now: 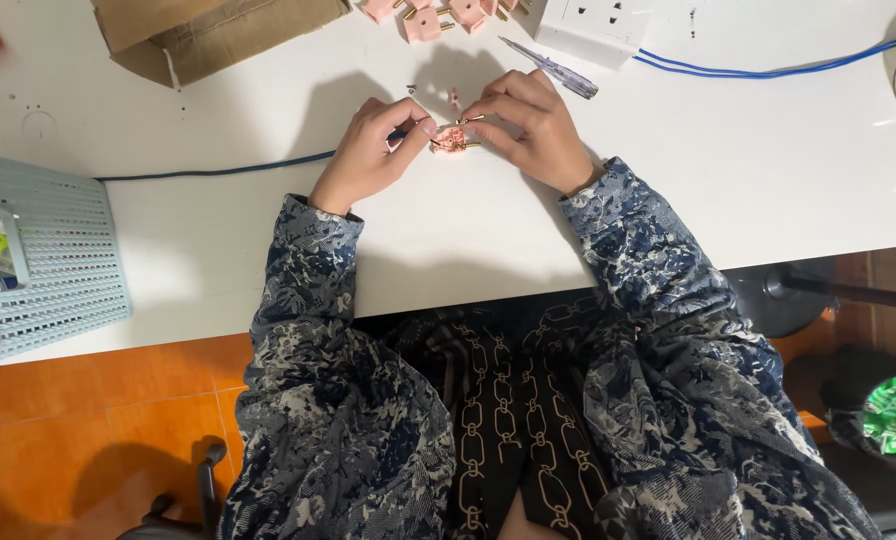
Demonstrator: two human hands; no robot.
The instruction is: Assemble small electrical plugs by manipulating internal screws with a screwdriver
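left hand (368, 150) + right hand (530, 125): both pinching pink plug part (452, 139) | upper centre of frame | on white bench (728, 170)

Your fingers cover most of the pink plug piece (452, 139), so you cannot tell how its brass pins sit; the tiny bits (411, 88) on the white table (718, 170) are too small to name; the top edge cuts off the cardboard box (208, 30), the pink plug parts (428, 15) and the white power strip (593, 22); the left edge crops the grey basket (48, 260).
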